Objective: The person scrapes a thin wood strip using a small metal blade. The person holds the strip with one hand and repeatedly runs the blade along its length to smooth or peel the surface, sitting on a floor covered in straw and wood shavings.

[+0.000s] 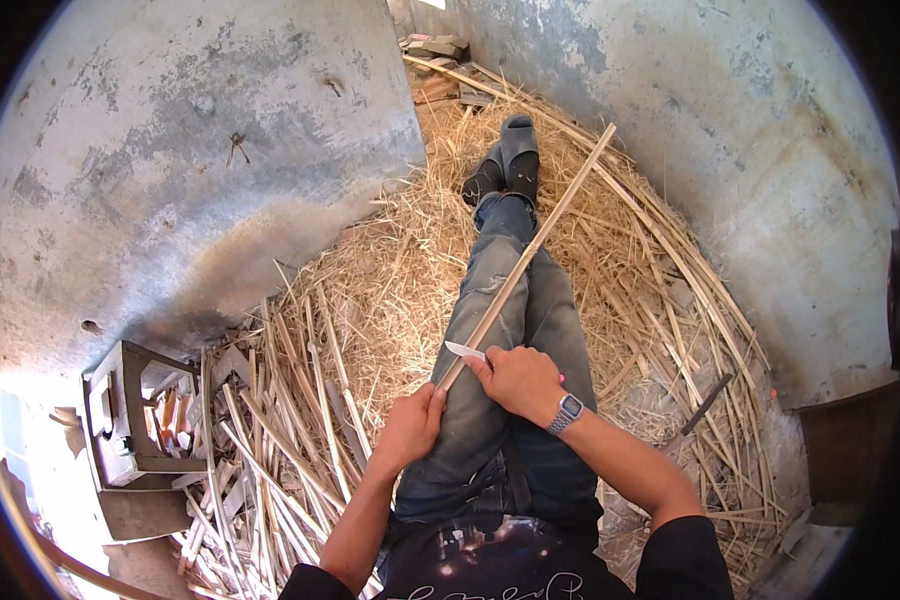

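A long, pale strip of split bamboo or wood [540, 240] lies slanted across my outstretched legs, its far end beyond my knees to the right. My left hand [411, 425] is closed round the near end of the strip, over my left thigh. In my right hand [523, 382] is a small knife, its handle mostly hidden by the fingers. The knife's blade [464, 351] points left and lies across the strip, just ahead of my left hand. A metal watch [567, 411] is on my right wrist.
Shavings [390, 275] cover the floor around my crossed legs. Several loose strips [290, 440] are heaped at left, and long ones [690, 260] curve along the right wall. A dark, long blade-like tool [700, 410] lies at right. A wooden frame box [135, 420] stands at left.
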The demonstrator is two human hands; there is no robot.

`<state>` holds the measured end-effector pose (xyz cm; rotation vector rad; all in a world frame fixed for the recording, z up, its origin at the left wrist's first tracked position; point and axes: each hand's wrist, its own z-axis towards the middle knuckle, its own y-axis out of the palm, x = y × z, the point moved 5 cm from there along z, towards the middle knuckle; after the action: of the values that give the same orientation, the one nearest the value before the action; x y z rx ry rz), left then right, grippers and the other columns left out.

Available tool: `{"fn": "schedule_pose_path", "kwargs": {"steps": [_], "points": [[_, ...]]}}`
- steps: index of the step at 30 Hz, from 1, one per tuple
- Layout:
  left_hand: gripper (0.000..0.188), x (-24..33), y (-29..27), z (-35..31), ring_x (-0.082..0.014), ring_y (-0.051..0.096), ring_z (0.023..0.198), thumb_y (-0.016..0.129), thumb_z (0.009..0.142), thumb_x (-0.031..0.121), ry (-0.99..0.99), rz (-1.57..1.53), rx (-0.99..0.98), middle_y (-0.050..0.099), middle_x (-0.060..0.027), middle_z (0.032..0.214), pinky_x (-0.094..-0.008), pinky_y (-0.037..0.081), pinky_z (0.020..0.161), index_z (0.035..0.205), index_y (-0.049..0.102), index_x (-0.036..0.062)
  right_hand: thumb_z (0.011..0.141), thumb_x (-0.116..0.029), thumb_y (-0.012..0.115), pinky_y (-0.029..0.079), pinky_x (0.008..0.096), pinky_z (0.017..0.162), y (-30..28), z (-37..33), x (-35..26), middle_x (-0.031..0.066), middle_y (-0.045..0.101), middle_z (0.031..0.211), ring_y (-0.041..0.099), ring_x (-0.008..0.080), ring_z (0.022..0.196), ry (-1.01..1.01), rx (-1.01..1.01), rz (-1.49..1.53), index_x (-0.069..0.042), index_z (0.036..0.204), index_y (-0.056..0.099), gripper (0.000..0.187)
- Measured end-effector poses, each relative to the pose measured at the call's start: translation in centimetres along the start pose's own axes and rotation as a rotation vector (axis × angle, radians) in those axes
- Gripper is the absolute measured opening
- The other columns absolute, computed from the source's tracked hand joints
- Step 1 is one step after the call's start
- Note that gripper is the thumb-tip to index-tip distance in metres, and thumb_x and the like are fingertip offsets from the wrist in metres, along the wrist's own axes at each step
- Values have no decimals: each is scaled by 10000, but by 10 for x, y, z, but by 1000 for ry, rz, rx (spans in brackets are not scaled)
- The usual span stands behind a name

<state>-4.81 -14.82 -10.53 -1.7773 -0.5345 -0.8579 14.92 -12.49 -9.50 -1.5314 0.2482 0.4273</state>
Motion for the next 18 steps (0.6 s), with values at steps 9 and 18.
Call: {"fn": "schedule_pose_path", "kwargs": {"steps": [9, 18], "points": [[357, -6, -10, -20, -464, 651, 710, 515, 1082, 294, -46, -33, 10, 640, -261, 729, -504, 497, 663, 908, 601, -5, 1014, -592, 527, 511, 519, 486, 5, 7, 0, 168, 623, 561, 650, 393, 525, -85, 58, -26, -92, 717, 635, 591], [360, -28, -28, -75, -391, 646, 646, 519, 1083, 285, -107, -34, -28, 623, -213, 681, -452, 497, 630, 884, 609, -2, 1035, -412, 503, 550, 533, 591, -28, 62, 89, 204, 698, 718, 711, 397, 710, 232, 234, -169, -61, 818, 701, 458]]}}
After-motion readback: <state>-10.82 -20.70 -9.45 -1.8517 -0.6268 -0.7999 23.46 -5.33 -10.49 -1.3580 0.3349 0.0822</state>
